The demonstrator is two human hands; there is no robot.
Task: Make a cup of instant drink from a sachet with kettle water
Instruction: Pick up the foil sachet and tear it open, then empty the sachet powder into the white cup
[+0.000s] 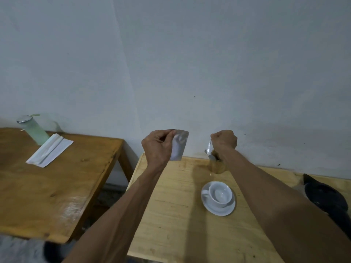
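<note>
My left hand (156, 146) pinches a silvery sachet (179, 146) by its left edge, held up above the far end of the pale wooden table (171, 215). My right hand (225, 140) is closed on a thin torn-off strip (209, 148) of the sachet, a hand's width to the right of it. Below, a white cup (220, 194) stands on a white saucer (218, 209), with nothing visible inside the cup. A black kettle (326, 198) sits at the table's right edge, partly hidden by my right forearm.
A small brown holder (217, 167) with metal utensils stands by the wall behind the cup. A darker wooden table (57, 186) on the left carries a green-tinted bottle (34, 130) and a folded white cloth (50, 150). A gap separates the two tables.
</note>
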